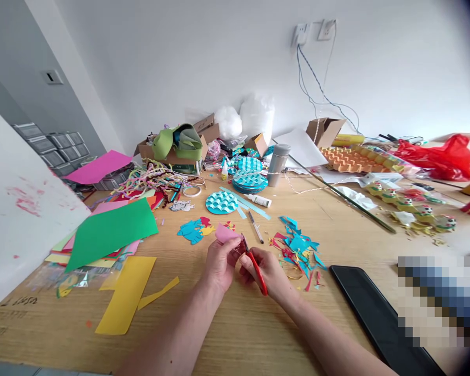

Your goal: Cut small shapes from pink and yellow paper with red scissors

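My left hand is closed on a small piece of pink paper above the middle of the table. Wrapped round the red handles of a pair of scissors is my right hand. The dark blades point up and away beside the pink paper; whether they touch it I cannot tell. Just beyond my left hand lie blue fish cutouts, with red and yellow ones next to them. Blue, red and yellow paper scraps are heaped to the right of my right hand. A pen lies beyond the scissors.
Green paper and yellow paper lie at left near a white board. Wavy blue discs, a grey flask and a glue bottle stand or lie farther back. A black tablet-like slab is at right.
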Action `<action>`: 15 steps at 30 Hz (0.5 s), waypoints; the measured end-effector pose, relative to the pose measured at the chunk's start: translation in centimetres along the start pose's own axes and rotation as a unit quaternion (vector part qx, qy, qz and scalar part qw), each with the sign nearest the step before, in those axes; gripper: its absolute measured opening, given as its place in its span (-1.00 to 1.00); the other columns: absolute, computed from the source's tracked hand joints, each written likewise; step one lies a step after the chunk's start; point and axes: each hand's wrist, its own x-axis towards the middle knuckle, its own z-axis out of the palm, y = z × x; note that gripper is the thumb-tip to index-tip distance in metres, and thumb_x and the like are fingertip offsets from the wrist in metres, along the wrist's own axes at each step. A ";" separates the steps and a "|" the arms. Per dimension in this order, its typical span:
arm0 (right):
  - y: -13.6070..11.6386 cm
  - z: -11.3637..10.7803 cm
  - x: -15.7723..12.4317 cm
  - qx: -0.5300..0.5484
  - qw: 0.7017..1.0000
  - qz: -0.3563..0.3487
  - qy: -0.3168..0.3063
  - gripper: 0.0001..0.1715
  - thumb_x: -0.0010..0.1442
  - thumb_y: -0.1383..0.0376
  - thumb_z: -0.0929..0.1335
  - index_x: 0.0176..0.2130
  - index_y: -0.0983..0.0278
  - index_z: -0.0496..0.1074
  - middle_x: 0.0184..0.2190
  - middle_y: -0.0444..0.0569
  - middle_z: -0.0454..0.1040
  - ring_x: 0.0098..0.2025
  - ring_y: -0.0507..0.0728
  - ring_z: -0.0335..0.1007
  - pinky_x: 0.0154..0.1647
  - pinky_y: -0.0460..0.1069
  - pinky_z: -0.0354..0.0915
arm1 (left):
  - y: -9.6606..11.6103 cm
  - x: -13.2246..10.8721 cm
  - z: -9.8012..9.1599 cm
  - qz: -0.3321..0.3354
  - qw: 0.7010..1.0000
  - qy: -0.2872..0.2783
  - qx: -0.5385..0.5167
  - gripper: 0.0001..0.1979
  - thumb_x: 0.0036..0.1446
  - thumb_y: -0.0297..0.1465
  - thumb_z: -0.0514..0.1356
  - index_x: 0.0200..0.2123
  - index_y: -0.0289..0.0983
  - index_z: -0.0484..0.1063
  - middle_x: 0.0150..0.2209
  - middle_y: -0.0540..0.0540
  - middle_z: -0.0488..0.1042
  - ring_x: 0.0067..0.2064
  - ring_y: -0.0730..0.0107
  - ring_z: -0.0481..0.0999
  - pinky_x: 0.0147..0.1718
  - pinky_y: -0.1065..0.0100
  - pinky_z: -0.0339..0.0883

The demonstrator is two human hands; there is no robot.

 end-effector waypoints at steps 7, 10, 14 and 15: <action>-0.2 0.1 0.1 0.031 0.999 0.026 -0.003 -0.46 -0.05 -0.10 0.45 -0.53 0.24 0.23 -0.69 -0.13 0.44 -0.68 0.08 0.39 -0.69 -0.09 0.24 | -0.1 -0.1 0.0 -0.006 1.000 -0.005 0.006 -0.80 -0.26 -0.38 0.38 -0.53 -0.37 0.50 -0.51 -0.09 0.49 -0.44 0.44 0.42 -0.44 0.41 0.25; -0.5 0.1 0.2 0.038 0.998 0.046 -0.009 -0.42 -0.09 -0.13 0.46 -0.53 0.26 0.24 -0.70 -0.14 0.42 -0.69 0.07 0.39 -0.70 -0.10 0.27 | -0.2 -0.1 -0.1 -0.007 1.000 -0.002 0.016 -0.79 -0.25 -0.36 0.37 -0.54 -0.37 0.48 -0.53 -0.09 0.47 -0.47 0.44 0.40 -0.47 0.41 0.23; -0.7 0.1 0.2 0.048 0.997 0.058 -0.017 -0.40 -0.11 -0.15 0.46 -0.53 0.27 0.24 -0.70 -0.14 0.42 -0.69 0.06 0.40 -0.70 -0.11 0.28 | -0.2 0.0 -0.1 -0.003 1.000 0.008 0.027 -0.79 -0.24 -0.35 0.37 -0.55 -0.38 0.47 -0.54 -0.09 0.46 -0.49 0.45 0.39 -0.50 0.42 0.21; -0.7 0.1 0.1 0.049 0.997 0.060 -0.020 -0.40 -0.10 -0.15 0.45 -0.53 0.27 0.24 -0.70 -0.14 0.42 -0.68 0.06 0.40 -0.70 -0.11 0.28 | -0.2 0.0 -0.1 0.000 1.000 0.011 0.028 -0.79 -0.24 -0.36 0.37 -0.55 -0.38 0.47 -0.54 -0.08 0.46 -0.49 0.46 0.39 -0.49 0.42 0.21</action>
